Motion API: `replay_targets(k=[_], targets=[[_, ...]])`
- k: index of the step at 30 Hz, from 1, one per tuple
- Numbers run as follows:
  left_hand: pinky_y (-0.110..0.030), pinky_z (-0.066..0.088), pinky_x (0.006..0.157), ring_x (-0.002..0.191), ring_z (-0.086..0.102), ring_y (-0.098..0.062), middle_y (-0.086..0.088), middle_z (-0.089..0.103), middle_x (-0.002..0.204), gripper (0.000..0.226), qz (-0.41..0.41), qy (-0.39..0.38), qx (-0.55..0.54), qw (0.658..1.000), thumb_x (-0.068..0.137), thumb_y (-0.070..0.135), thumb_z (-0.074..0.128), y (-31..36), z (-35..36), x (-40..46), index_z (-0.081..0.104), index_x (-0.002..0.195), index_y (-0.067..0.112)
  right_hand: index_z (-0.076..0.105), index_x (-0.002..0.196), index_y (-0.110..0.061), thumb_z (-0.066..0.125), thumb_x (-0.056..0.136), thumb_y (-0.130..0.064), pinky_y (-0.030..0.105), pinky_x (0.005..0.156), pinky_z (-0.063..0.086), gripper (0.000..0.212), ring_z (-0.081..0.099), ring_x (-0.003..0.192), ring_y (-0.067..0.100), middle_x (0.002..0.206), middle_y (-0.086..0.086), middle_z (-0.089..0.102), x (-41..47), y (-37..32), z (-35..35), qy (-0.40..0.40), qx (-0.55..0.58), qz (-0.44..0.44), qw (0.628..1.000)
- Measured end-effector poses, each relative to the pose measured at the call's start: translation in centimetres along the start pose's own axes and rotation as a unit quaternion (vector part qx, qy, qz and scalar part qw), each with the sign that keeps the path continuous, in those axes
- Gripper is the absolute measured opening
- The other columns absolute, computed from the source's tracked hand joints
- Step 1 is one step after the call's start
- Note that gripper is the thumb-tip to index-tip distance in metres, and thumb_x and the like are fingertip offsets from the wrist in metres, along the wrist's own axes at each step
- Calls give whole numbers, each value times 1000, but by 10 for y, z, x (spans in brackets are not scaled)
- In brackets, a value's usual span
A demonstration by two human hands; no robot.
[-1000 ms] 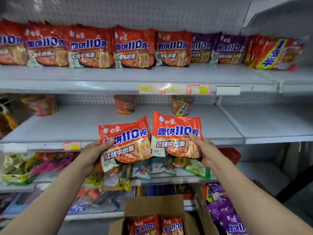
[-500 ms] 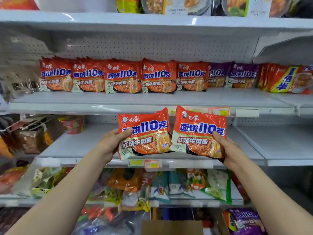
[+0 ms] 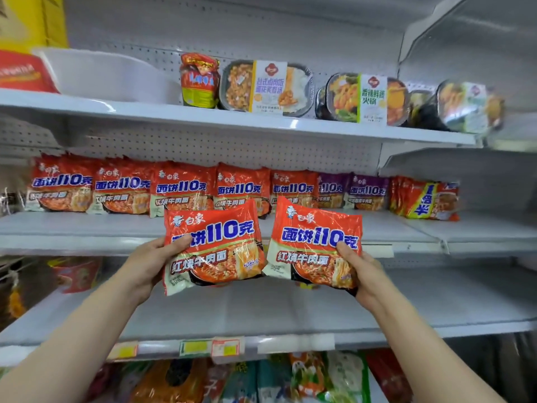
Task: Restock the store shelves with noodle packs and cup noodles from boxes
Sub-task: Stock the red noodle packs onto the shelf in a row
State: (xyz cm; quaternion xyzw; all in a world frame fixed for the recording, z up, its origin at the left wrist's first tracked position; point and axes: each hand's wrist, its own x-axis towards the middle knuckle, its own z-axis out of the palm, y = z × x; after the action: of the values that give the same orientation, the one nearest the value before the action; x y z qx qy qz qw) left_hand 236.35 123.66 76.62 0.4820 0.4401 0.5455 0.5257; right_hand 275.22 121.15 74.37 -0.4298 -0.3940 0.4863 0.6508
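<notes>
red noodle packs, 2: left pack (image 3: pixel 213 248) gripped by left hand (image 3: pixel 145 266), right pack (image 3: pixel 315 245) by right hand (image 3: pixel 363 271); fingers closed on outer edges. likely light, crinkly, brittle inside.

Single wide-angle head-worn view, facing forward and slightly upward at store shelving (image 3: pixel 261 128), close range, forearms entering from lower left and lower right corners, left hand (image 3: pixel 148 266) and right hand (image 3: pixel 367 274) near frame centre, shelf edges bowed by lens.

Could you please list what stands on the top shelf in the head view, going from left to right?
White plastic tub → red-and-yellow crinkled bag → black meal tray with white sleeve → black hotpot tray with green-and-white sleeve → blurred tray at the far right.
</notes>
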Motion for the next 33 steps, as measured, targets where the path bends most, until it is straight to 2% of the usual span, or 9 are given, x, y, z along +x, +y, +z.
replay_targets(k=[4, 10, 16, 19, 23, 27, 30, 31, 33], targets=[[-54, 54, 97, 97, 73, -36, -14, 77, 104, 58, 5, 20, -4, 1000, 68, 36, 83, 6, 13, 7, 68, 117, 9, 64, 126, -10, 84, 70, -31, 56, 96, 54, 63, 72, 104, 35, 113, 14, 75, 25, -14, -12, 13, 1, -12, 1000], [-54, 55, 95, 97, 73, -37, -15, 77, 102, 52, 5, 44, 0, 999, 70, 33, 82, 16, 42, 22, 68, 114, 8, 65, 124, -10, 88, 65, -29, 54, 92, 57, 66, 73, 101, 35, 110, 15, 75, 81, -46, -19, 18, 0, -20, 1000], [-54, 54, 96, 98, 73, -40, -20, 76, 103, 52, 5, 65, -4, 998, 73, 28, 81, 21, 64, 49, 67, 116, 2, 68, 110, -15, 85, 76, -26, 40, 75, 60, 39, 77, 88, 27, 100, 8, 78, 144, -69, -17, 5, -22, -27, 999], [-56, 52, 98, 98, 72, -41, -21, 75, 103, 53, 3, 73, 1, 997, 73, 30, 80, 20, 71, 59, 66, 116, 2, 69, 112, -16, 88, 69, -28, 44, 84, 60, 48, 76, 93, 28, 103, 9, 78, 178, -69, -18, 8, -25, -22, 999], [-58, 51, 100, 100, 71, -42, -21, 75, 104, 56, 7, 97, -7, 995, 72, 31, 79, 19, 76, 70, 66, 117, 2, 66, 122, -14, 94, 51, -34, 54, 97, 55, 79, 74, 100, 31, 108, 10, 77, 221, -61, -18, -1, -27, -13, 1000], [-58, 50, 101, 100, 71, -43, -21, 75, 104, 59, 9, 113, -10, 993, 69, 35, 82, 23, 75, 74, 67, 116, 2, 65, 120, -14, 98, 50, -35, 50, 98, 55, 79, 72, 102, 28, 111, 8, 75, 261, -49, -14, 10, -46, -3, 999], [-58, 49, 102, 101, 71, -43, -21, 75, 104, 52, 7, 124, -8, 992, 75, 33, 78, 24, 73, 77, 66, 116, 3, 62, 125, -18, 102, 24, -57, 49, 100, 54, 116, 71, 106, 26, 116, 5, 74, 313, -27, -18, 3, -62, 0, 998], [-58, 50, 101, 100, 71, -43, -21, 75, 104, 51, 6, 128, -7, 992, 77, 32, 76, 25, 72, 78, 66, 117, 2, 63, 125, -18, 101, 24, -59, 46, 97, 55, 115, 72, 104, 25, 114, 4, 75, 324, -22, -16, -5, -60, 5, 998], [-54, 53, 95, 94, 73, -41, -21, 75, 103, 48, 6, 134, -5, 991, 79, 30, 75, 28, 71, 79, 66, 116, 1, 66, 120, -18, 99, 43, -51, 36, 86, 57, 91, 72, 98, 22, 109, 3, 76, 319, -28, -3, -15, -64, 14, 998]])
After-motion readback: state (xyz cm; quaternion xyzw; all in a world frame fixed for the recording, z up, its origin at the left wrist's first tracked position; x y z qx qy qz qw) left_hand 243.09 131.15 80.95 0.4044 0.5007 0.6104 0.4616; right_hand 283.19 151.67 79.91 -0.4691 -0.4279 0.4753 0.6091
